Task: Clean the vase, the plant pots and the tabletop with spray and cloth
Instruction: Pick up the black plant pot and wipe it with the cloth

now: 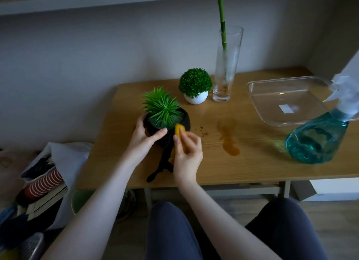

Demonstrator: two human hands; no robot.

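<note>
Left hand: curled round the near-left wall of the black pot, thumb over the rim, steadying it.
Right hand: fingers pinched on a yellow cloth, pressing it to the pot's front rim; a dark cloth trails from under the pot toward the desk edge.
Black pot: front left of the desk, spiky green plant in it.
White pot: behind, with a round green plant, just beside the vase.
Vase: tall clear glass, one bamboo stem in it, brown residue at the bottom.
Spray: teal bottle, right side of the desk, near a clear tray.
Spill: brown streak and crumbs on the desk, right of the black pot, not yet wiped.

Risks, as judged: hard rubbing could tip the pot if the left hand slackens; the trailing dark cloth could drag through the spill and smear it; a reach to the back could knock over the tall, narrow vase.
</note>
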